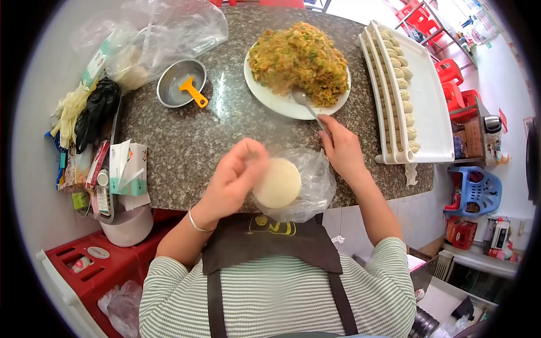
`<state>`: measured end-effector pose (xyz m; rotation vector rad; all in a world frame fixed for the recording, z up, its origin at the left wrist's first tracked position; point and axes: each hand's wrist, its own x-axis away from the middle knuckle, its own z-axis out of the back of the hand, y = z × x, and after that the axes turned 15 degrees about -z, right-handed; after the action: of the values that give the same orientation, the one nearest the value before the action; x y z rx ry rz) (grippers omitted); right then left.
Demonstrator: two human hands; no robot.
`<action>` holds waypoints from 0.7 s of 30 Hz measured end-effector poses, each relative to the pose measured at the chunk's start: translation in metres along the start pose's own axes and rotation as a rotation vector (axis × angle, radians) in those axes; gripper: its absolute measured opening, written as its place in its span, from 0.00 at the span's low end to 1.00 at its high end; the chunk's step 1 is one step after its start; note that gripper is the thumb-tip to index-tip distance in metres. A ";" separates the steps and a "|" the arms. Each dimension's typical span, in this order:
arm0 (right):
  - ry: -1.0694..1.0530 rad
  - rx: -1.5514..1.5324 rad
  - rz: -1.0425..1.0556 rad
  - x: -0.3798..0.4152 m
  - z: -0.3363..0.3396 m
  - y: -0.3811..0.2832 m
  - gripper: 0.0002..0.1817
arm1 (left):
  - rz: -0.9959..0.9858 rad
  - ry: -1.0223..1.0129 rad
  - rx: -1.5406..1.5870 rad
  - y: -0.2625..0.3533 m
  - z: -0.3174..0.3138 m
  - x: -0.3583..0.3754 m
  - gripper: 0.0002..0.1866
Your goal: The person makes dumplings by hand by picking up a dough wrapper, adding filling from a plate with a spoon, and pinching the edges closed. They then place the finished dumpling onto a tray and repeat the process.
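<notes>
A pale round dough wrapper (pixel 278 183) lies at the table's near edge, over a clear plastic bag (pixel 316 183). My left hand (pixel 241 172) is right at its left side, fingers curled and smeared by motion; I cannot tell whether they grip the dough. My right hand (pixel 341 144) is closed on the handle of a metal spoon (pixel 303 98). The spoon's bowl rests at the lower edge of a large heap of chopped, orange-yellow filling with green bits (pixel 301 59). That heap sits on a white oval plate (pixel 259 94).
Right of the plate, stacked white trays (pixel 431 101) carry rows of pleated dumplings (pixel 407 107). A metal bowl (pixel 168 90) with an orange-handled scraper (pixel 194 92) stands at left, near a big plastic bag (pixel 169 39). Boxes (pixel 129 167) and gloves (pixel 70 115) line the left edge.
</notes>
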<state>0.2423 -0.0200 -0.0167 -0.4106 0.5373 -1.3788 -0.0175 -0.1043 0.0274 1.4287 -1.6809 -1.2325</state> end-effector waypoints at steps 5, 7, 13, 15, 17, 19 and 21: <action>0.049 -0.135 -0.164 0.020 0.039 -0.008 0.15 | 0.020 0.315 0.375 -0.014 0.012 -0.015 0.13; 0.130 -0.141 -0.272 0.027 0.037 0.011 0.15 | 0.024 0.324 0.468 -0.027 0.025 -0.018 0.15; 0.007 -0.257 -0.323 0.035 0.016 0.013 0.15 | 0.138 0.439 0.637 -0.064 0.028 -0.043 0.17; 0.022 -0.341 -0.381 0.035 0.018 0.013 0.15 | 0.179 0.434 0.629 -0.059 0.024 -0.047 0.18; 0.036 -0.360 -0.398 0.036 0.011 0.017 0.15 | 0.217 0.438 0.627 -0.057 0.022 -0.051 0.19; 0.045 -0.378 -0.424 0.037 0.004 0.015 0.15 | 0.227 0.322 0.678 -0.058 0.021 -0.055 0.22; -0.039 -0.368 -0.348 0.036 -0.006 0.004 0.16 | 0.204 0.310 0.717 -0.067 0.018 -0.065 0.22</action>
<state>0.2457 -0.0546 -0.0286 -0.8595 0.7139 -1.6023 0.0086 -0.0365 -0.0329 1.6716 -2.0698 -0.2615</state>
